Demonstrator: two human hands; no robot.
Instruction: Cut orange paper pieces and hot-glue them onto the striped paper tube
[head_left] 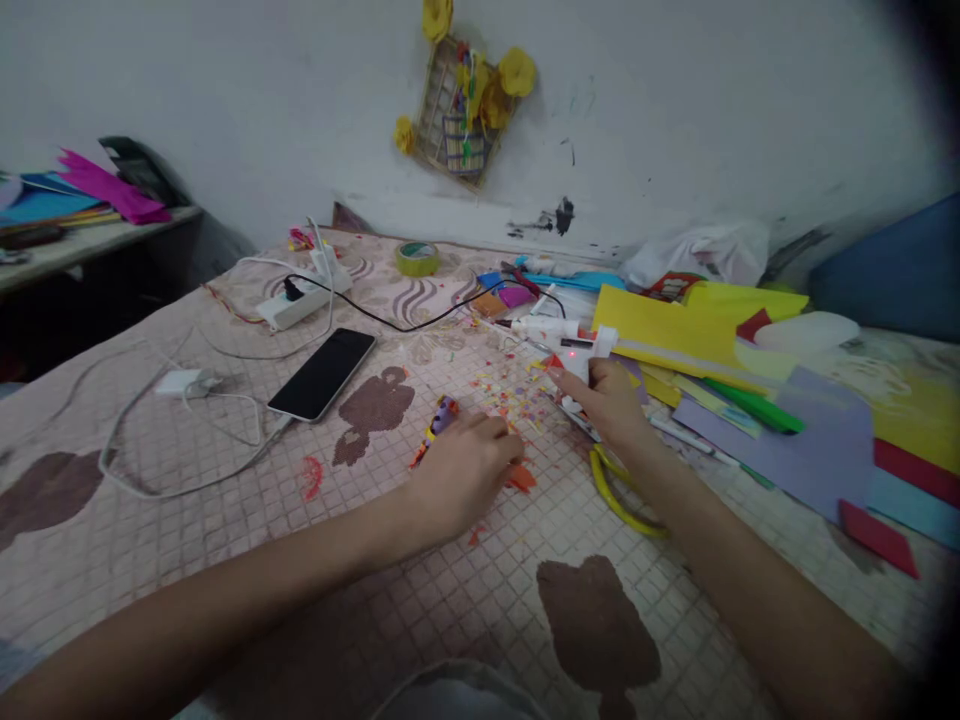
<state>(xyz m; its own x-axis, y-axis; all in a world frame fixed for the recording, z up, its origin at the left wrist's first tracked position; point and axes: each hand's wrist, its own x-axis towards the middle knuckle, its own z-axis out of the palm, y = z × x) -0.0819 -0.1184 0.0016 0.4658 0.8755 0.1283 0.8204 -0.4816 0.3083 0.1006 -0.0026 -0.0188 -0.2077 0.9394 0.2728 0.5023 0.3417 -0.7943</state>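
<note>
My right hand (609, 400) is closed round the handle of a white hot glue gun (577, 345) whose red light glows; its nozzle points left over scattered paper scraps (514, 395). My left hand (461, 470) rests knuckles-up on the patterned cloth, fingers curled over a small orange paper piece (521, 478). A small multicoloured paper craft (439, 420) lies just left of that hand. Yellow-handled scissors (619, 495) lie under my right wrist.
A black phone (324, 373) lies on a charger cable, with a white power strip (300, 300) behind. Green tape roll (418, 258) sits near the wall. Coloured paper sheets (750, 380) pile at the right. A paper-flower decoration (465, 100) hangs on the wall.
</note>
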